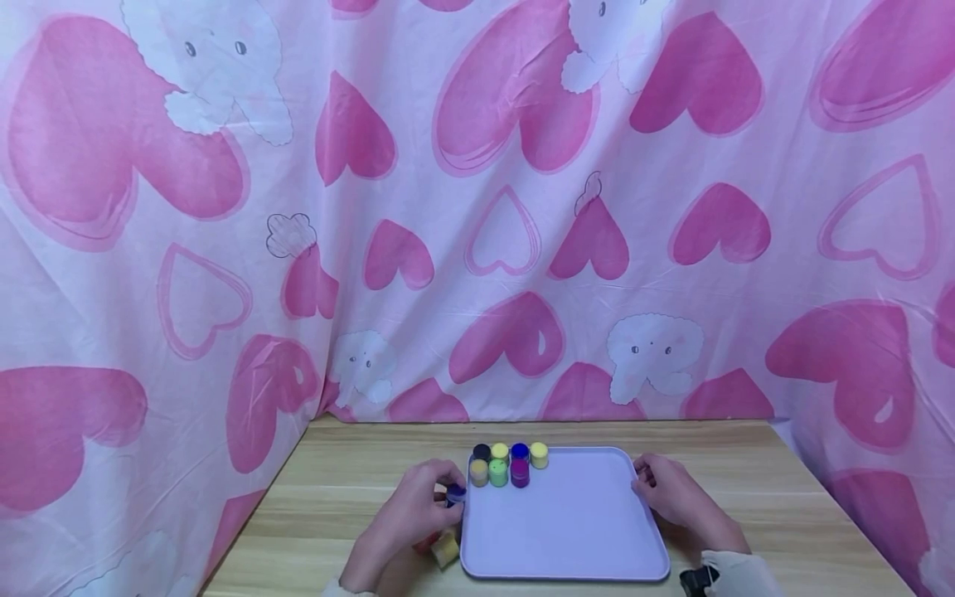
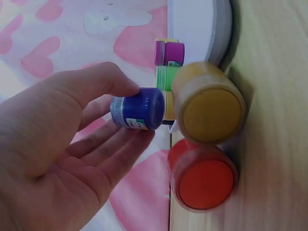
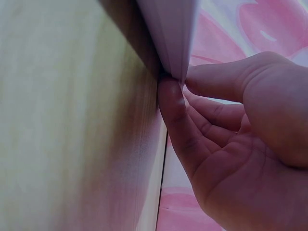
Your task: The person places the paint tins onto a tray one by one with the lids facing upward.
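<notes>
On a wood-grain table (image 1: 783, 506), a person works at a lilac tray (image 1: 567, 531) with both bare hands. The left hand (image 1: 421, 504) pinches a dark blue paint jar (image 2: 138, 109) between thumb and fingers, holding it just beside the tray's left edge. The right hand (image 1: 671, 489) grips the tray's right edge between thumb and forefinger. Two jars, one mustard yellow (image 2: 211, 115) and one red (image 2: 204, 178), are on the table near the left hand, outside the tray. Seven jars are grouped in the tray's far left corner: black, yellow, blue and yellow along the back, then orange-yellow, green and purple in front. Behind hangs a pale pink cloth (image 1: 507, 199) printed with hearts and white fluffy animals.
</notes>
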A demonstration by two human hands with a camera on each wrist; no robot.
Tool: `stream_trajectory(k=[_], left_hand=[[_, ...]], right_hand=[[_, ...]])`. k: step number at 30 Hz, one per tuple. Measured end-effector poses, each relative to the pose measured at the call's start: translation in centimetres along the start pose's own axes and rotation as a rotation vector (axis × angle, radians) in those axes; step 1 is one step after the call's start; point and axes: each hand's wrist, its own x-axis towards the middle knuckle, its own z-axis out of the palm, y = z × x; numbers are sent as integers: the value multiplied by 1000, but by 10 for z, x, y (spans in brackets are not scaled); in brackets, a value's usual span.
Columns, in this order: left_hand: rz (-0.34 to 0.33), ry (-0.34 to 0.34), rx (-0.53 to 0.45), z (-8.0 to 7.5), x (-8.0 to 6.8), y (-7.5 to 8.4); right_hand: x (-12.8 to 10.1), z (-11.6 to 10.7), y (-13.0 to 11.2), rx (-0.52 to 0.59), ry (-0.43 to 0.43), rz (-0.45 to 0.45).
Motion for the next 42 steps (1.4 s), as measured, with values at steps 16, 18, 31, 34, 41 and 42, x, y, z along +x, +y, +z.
stream_trajectory(k=[16, 18, 31, 34, 41, 42], left_hand=[[92, 43, -18, 7, 22, 21], [83, 38, -27, 8, 26, 23], [237, 89, 29, 33, 55, 39], [279, 137, 54, 41, 60, 42], [350, 168, 98, 58, 70, 45], [360, 174, 117, 60, 71, 45]], right_hand=[[0, 0, 1, -3, -5, -2], [0, 0, 1, -4, -4, -1], [0, 0, 1, -14, 4, -9], [0, -1, -1, -13, 0, -2], [0, -1, -1, -5, -5, 8], [0, -1, -1, -5, -5, 8]])
